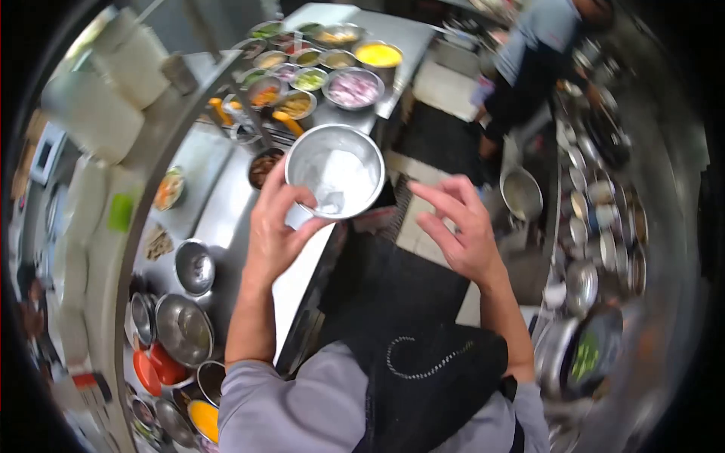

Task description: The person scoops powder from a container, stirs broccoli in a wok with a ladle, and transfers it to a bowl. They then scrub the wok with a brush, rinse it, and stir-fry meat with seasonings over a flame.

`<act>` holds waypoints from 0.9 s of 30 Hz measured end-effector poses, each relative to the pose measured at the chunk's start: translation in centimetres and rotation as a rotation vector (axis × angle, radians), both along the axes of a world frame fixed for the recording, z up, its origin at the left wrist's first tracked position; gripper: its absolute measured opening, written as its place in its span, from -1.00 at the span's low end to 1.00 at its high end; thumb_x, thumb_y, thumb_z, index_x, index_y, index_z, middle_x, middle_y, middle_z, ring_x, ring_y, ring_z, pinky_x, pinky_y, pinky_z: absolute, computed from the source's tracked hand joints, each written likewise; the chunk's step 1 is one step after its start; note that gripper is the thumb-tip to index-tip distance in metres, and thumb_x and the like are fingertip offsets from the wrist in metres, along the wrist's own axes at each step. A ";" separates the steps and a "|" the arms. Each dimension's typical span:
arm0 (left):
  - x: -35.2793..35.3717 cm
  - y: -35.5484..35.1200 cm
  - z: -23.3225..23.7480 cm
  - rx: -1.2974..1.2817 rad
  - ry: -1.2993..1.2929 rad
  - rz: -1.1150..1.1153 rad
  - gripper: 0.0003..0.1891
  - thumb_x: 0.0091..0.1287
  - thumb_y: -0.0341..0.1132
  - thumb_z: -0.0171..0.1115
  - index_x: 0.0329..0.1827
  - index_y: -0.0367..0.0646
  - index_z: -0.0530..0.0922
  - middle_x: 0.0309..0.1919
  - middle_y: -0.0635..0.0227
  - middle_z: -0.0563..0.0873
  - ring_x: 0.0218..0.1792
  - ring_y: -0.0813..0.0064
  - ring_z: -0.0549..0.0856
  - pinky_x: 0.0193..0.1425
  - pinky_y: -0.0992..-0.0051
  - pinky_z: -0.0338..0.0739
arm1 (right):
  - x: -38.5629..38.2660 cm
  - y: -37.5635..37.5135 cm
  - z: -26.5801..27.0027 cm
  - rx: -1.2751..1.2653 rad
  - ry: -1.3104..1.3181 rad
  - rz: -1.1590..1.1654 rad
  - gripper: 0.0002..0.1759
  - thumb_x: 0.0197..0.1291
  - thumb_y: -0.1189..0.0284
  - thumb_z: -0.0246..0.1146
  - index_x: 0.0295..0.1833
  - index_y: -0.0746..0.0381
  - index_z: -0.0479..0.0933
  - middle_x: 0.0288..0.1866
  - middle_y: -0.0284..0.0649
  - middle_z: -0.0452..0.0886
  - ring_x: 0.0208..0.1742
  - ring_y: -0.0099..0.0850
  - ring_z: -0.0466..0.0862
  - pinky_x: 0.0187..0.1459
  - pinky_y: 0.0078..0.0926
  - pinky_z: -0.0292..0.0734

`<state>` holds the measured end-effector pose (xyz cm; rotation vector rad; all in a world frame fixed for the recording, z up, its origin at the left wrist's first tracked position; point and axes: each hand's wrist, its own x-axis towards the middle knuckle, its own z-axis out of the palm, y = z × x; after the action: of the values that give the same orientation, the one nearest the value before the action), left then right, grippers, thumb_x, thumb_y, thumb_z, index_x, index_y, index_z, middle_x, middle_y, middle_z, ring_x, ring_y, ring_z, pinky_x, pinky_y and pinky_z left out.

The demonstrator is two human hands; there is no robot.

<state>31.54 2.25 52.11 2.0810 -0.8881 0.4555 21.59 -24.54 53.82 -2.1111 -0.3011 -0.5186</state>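
My left hand [278, 226] grips the rim of a round metal bowl [297, 177], thumb and fingers pinched over its near edge. Inside the bowl lies a white substance [343, 175], perhaps powder, with a small greyish patch near the thumb. The bowl is held up in the air, tilted so its inside faces me. To the right of the bowl and apart from it, my right hand [462, 230] is raised with its fingers spread, holding nothing that I can see.
A steel counter [234, 208] on the left bears metal bowls [183, 330] and a red-orange container [146, 371]. Bowls of chopped vegetables [353, 89] and a yellow-filled pot [377, 54] stand at its far end. A co-worker [532, 53] stands far right near a stove with pans [521, 194].
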 end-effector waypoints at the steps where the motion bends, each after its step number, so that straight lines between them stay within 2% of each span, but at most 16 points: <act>1: -0.7 -1.3 -1.3 -0.038 0.043 -0.080 -0.62 -0.12 -0.45 0.60 -0.28 -0.18 0.56 0.36 -0.19 0.44 0.36 -0.07 0.50 0.31 0.19 0.49 | 0.1 0.1 -0.3 -0.110 -0.018 -0.031 -0.60 0.21 0.43 0.39 0.18 0.14 0.63 -0.14 -0.21 0.45 -0.24 -0.37 0.56 -0.20 -0.42 0.55; 3: -1.9 -3.7 -3.5 -0.133 0.178 -0.199 -0.64 -0.15 -0.45 0.59 -0.30 -0.17 0.58 0.38 -0.18 0.43 0.42 -0.10 0.44 0.38 0.16 0.41 | -0.6 0.0 -1.3 -0.286 0.037 -0.096 -0.64 0.21 0.32 0.39 0.12 0.09 0.65 -0.17 -0.18 0.46 -0.25 -0.27 0.58 -0.22 -0.35 0.56; 4: -2.3 -4.6 -4.4 -0.135 0.203 -0.242 -0.64 -0.15 -0.45 0.59 -0.30 -0.17 0.58 0.38 -0.18 0.43 0.42 -0.10 0.44 0.38 0.16 0.41 | -1.4 -0.1 -2.0 -0.289 0.066 -0.137 -0.64 0.21 0.32 0.39 0.12 0.09 0.65 -0.17 -0.18 0.46 -0.25 -0.27 0.58 -0.22 -0.35 0.56; 6: -2.6 -6.0 -5.9 -0.069 0.136 -0.291 -0.64 -0.16 -0.51 0.57 -0.31 -0.16 0.57 0.44 -0.18 0.35 0.42 -0.14 0.43 0.40 0.14 0.41 | -2.8 -0.6 -3.5 -0.439 0.265 -0.224 -0.71 0.23 0.28 0.35 0.04 0.12 0.66 -0.25 -0.18 0.51 -0.27 -0.21 0.63 -0.23 -0.27 0.57; 7: -2.7 -6.7 -6.2 -0.055 0.110 -0.335 -0.62 -0.17 -0.50 0.58 -0.30 -0.17 0.56 0.44 -0.12 0.35 0.43 -0.19 0.37 0.33 0.09 0.51 | -3.5 -0.9 -4.6 -0.493 0.223 -0.292 -0.76 0.27 0.26 0.33 -0.03 0.13 0.67 -0.37 -0.24 0.58 -0.36 -0.20 0.66 -0.24 -0.34 0.59; 11: -3.3 -9.3 -8.5 0.004 0.023 -0.461 -0.63 -0.17 -0.52 0.56 -0.31 -0.17 0.55 0.46 -0.11 0.30 0.46 -0.17 0.33 0.36 0.09 0.49 | -6.4 -1.7 -6.2 -0.428 0.208 -0.403 -0.83 0.30 0.34 0.31 -0.10 0.18 0.66 -0.39 -0.22 0.67 -0.41 -0.30 0.71 -0.32 -0.41 0.60; 13: -3.7 -10.9 -9.4 -0.015 -0.001 -0.512 -0.63 -0.17 -0.51 0.55 -0.31 -0.17 0.55 0.47 -0.10 0.29 0.46 -0.20 0.32 0.40 0.06 0.45 | -7.8 -1.6 -5.2 0.059 0.586 -0.485 -0.85 0.36 0.43 0.24 -0.12 0.30 0.61 -0.38 -0.14 0.73 -0.43 -0.41 0.75 -0.38 -0.48 0.60; 14: -4.0 -11.6 -9.6 -0.031 -0.005 -0.538 -0.63 -0.17 -0.51 0.55 -0.31 -0.18 0.55 0.47 -0.10 0.29 0.46 -0.20 0.32 0.41 0.04 0.42 | -8.5 -1.5 -5.5 0.072 0.582 -0.521 -0.85 0.36 0.43 0.24 -0.12 0.30 0.61 -0.38 -0.14 0.73 -0.43 -0.41 0.75 -0.38 -0.48 0.60; 16: -4.6 -13.0 -9.8 -0.022 -0.028 -0.592 -0.64 -0.18 -0.51 0.54 -0.32 -0.18 0.55 0.47 -0.08 0.30 0.47 -0.20 0.31 0.43 0.01 0.40 | -9.8 -1.5 -6.7 0.656 0.548 -0.664 -0.82 0.38 0.48 0.16 -0.19 0.41 0.51 -0.37 -0.03 0.73 -0.45 -0.34 0.76 -0.40 -0.49 0.64; 19: -5.7 -14.9 -10.3 -0.002 -0.055 -0.668 -0.66 -0.18 -0.52 0.52 -0.35 -0.18 0.54 0.46 -0.05 0.32 0.49 -0.19 0.28 0.45 -0.05 0.36 | -11.2 -1.9 -8.8 0.767 0.400 -0.853 -0.82 0.41 0.50 0.14 -0.17 0.45 0.46 -0.34 0.00 0.73 -0.36 -0.37 0.78 -0.39 -0.52 0.67; 20: -6.1 -15.5 -10.6 0.006 -0.064 -0.698 -0.67 -0.19 -0.52 0.51 -0.37 -0.18 0.54 0.47 -0.03 0.32 0.49 -0.18 0.27 0.45 -0.07 0.34 | -11.5 -2.1 -9.6 0.778 0.393 -0.880 -0.82 0.41 0.50 0.14 -0.17 0.45 0.46 -0.34 0.00 0.73 -0.36 -0.37 0.78 -0.39 -0.52 0.67; 22: -6.7 -16.6 -11.1 0.015 -0.085 -0.750 -0.69 -0.20 -0.52 0.50 -0.40 -0.19 0.54 0.47 -0.01 0.33 0.49 -0.16 0.27 0.46 -0.07 0.34 | -12.0 -2.5 -10.5 0.851 0.212 -0.957 -0.83 0.41 0.52 0.13 -0.14 0.46 0.42 -0.30 0.06 0.72 -0.33 -0.31 0.79 -0.34 -0.48 0.71; 27: -8.2 -18.4 -11.6 0.070 -0.122 -0.856 -0.71 -0.18 -0.50 0.48 -0.41 -0.21 0.54 0.47 0.00 0.33 0.50 -0.14 0.26 0.47 -0.04 0.33 | -13.7 -3.8 -10.4 0.912 0.066 -1.059 -0.83 0.44 0.51 0.10 -0.10 0.45 0.38 -0.22 0.12 0.70 -0.25 -0.24 0.79 -0.24 -0.43 0.74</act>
<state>23.34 -16.12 40.48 1.5364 -1.7539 0.0833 7.87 -28.31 43.44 -1.2230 0.9841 -0.9428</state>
